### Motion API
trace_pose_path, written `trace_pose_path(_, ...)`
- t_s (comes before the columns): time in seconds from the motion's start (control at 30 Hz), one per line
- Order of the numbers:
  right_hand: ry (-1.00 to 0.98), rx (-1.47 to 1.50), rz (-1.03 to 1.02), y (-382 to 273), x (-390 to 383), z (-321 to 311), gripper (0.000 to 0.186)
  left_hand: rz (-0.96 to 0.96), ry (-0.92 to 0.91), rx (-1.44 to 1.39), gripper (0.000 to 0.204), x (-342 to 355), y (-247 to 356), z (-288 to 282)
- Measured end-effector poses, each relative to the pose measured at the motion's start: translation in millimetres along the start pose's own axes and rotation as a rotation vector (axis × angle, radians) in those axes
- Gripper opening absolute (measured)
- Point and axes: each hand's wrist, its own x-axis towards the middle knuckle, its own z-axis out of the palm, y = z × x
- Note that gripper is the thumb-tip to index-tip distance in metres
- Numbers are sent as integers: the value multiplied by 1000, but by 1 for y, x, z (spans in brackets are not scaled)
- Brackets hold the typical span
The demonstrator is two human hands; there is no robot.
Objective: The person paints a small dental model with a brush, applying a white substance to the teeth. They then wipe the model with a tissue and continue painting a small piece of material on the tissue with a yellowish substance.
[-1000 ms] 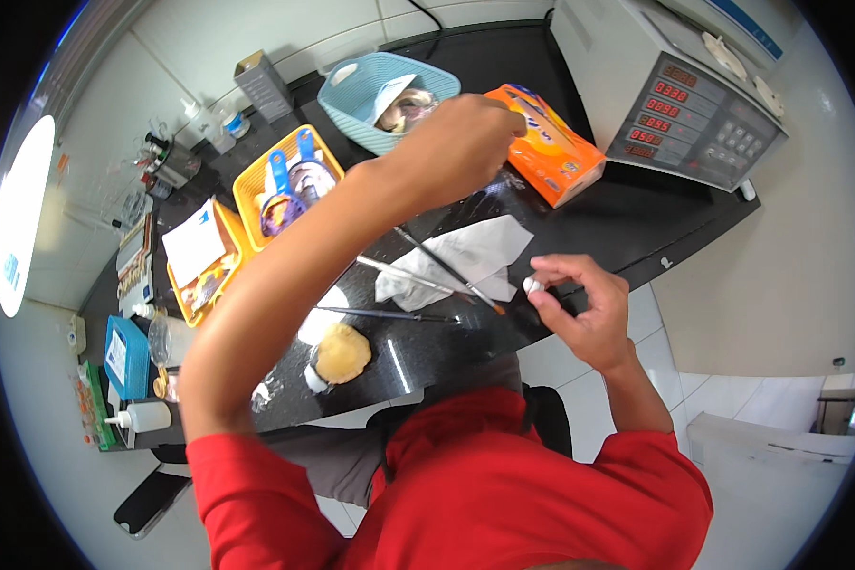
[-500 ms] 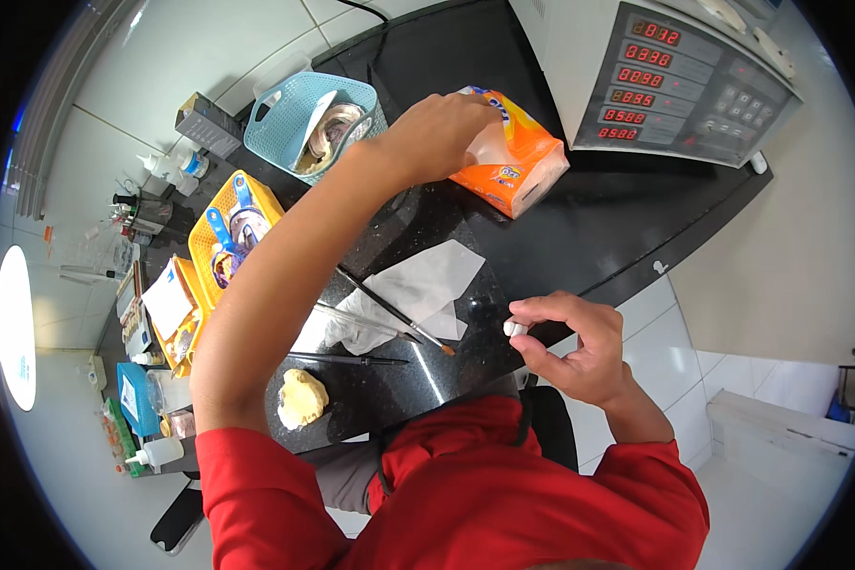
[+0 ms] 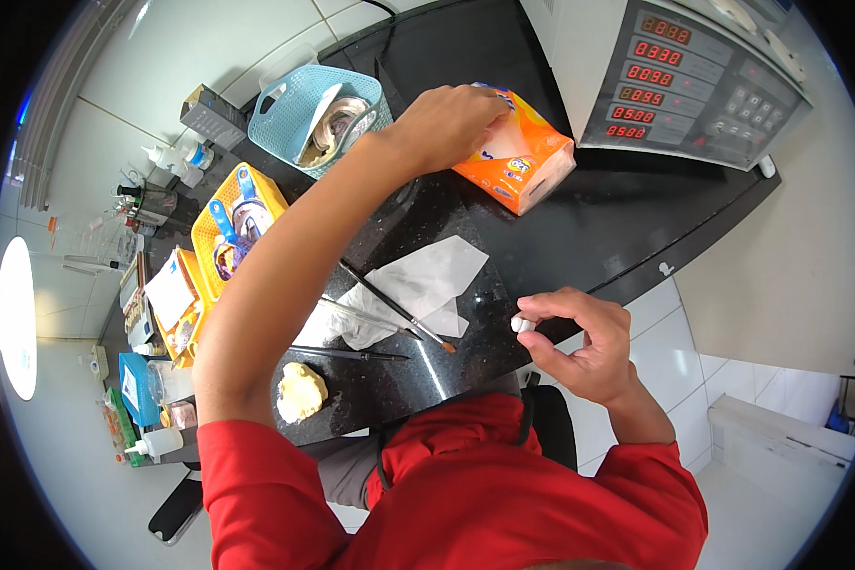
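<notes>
My left hand reaches across to an orange soft pack of tissues, its fingers bent and pressed together on the top of the pack. The fingertips are partly hidden there. Off the counter's front edge, my right hand pinches a small white tooth-shaped piece between thumb and finger. Between the two hands, crumpled white tissue lies on the black counter, with a thin brush resting across it. A dark pen-like tool lies nearer me, beside a pale yellow lump.
A light blue basket and a yellow basket holding blue-handled items stand at the left. A grey-white machine with red digits occupies the far right of the black counter. A white squeeze bottle sits at the near left.
The tissue pack has changed shape slightly under my left hand and looks flatter and squarer. My right hand keeps its pinch on the white piece. The whole view has shifted a little.
</notes>
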Motion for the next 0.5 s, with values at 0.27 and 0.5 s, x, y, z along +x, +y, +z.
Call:
trace_pose_path(0.27,7,-4,7,-2,-2,-3,25,-40,-52,23,17,8,0,-2)
trace_pose_path(0.5,22,-2,41,-3,-3,-3,26,119,113,-27,17,7,-6,7)
